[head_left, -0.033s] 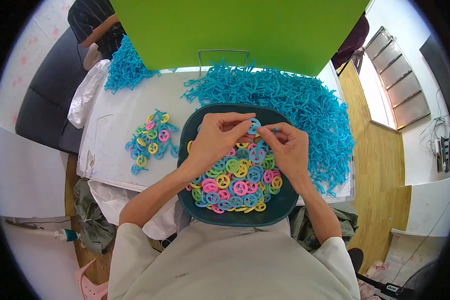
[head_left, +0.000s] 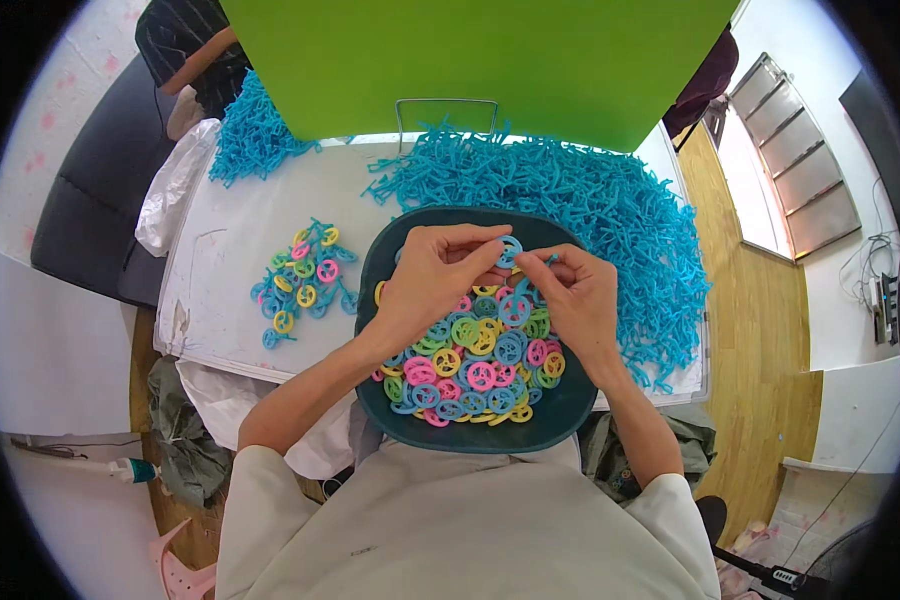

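Observation:
Over a dark green basin [head_left: 470, 441], my left hand [head_left: 432, 275] pinches a small light-blue plastic wheel [head_left: 509, 251] between thumb and fingertips. My right hand [head_left: 582, 295] meets it from the other side, its fingers closed on a thin blue plastic stick [head_left: 553, 259] whose end shows past the fingertips. The stick and the wheel are close together; whether they are joined is hidden by the fingers. Below both hands, the basin holds many loose spoked wheels [head_left: 481, 376] in pink, yellow, green and blue.
A big heap of blue sticks [head_left: 570, 190] covers the white table [head_left: 215, 320] behind and right of the basin. Sticks with coloured wheels [head_left: 306, 296] lie to the left. A green panel [head_left: 470, 70] stands at the back; another person's arm [head_left: 200, 62] shows far left, near more blue sticks [head_left: 253, 135].

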Demonstrator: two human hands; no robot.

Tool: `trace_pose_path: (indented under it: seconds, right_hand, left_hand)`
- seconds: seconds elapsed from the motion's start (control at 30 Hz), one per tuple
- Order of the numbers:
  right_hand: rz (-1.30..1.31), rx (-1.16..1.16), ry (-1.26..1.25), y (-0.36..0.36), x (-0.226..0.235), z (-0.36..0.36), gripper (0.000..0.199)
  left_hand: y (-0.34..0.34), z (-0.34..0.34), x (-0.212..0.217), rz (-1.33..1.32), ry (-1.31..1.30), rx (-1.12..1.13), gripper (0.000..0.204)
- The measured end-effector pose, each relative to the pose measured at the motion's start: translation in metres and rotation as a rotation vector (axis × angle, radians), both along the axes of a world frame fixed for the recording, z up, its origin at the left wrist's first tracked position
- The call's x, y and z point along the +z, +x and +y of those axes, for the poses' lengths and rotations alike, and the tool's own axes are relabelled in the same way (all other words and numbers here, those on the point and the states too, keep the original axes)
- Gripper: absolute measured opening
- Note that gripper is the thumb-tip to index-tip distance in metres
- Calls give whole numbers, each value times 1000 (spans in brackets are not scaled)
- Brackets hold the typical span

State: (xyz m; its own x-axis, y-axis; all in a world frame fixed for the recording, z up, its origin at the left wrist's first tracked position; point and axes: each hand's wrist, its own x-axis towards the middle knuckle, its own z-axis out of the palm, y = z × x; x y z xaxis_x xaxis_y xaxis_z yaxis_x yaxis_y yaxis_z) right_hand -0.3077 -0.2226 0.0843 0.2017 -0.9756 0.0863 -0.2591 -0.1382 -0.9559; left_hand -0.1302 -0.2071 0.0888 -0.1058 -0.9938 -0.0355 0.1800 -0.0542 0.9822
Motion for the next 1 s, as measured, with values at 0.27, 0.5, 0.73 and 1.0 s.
trace_pose_path:
  seconds: [0.27,0.5,0.73,1.0]
  right_hand:
    - [-111,6,83,-2,-1,-3,20]
    - [-92,-6,139,1,6,-3,19]
    - [-29,-54,-53,6,5,1,17]
    - [-223,121,-180,5,-10,-11,21]
  left_hand:
    - [1,-2,2,110,114,-42,29]
    - [-3,2,5,-1,27,1,29]
    - [-3,1,2,-113,-16,16,29]
    - [9,-6,4,34,14,-7,29]
